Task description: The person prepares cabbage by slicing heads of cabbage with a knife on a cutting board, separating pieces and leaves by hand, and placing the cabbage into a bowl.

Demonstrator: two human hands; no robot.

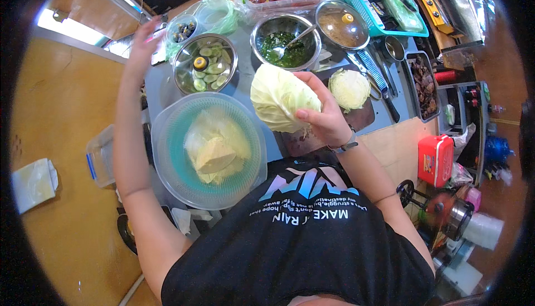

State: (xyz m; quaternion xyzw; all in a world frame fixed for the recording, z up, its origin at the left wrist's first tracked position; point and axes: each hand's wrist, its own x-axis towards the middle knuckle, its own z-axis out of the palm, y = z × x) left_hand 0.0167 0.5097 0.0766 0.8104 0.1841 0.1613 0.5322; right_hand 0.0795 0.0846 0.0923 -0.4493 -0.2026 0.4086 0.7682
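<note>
My right hand grips a cut piece of pale green cabbage above the table, near the edge of a dark cutting board. Another cabbage piece rests on that board. My left hand is raised at the far left of the table, blurred, its fingers apart with nothing seen in them. Below it to the right stands a clear plastic basin with a teal strainer inside. A pale yellow chunk, apparently cabbage, lies blurred in the strainer.
Behind the basin are a glass-lidded bowl of cucumber slices, a steel bowl of green herb sauce with a spoon, and another lidded bowl. A blue grater, a dark-handled knife and a meat tray lie right.
</note>
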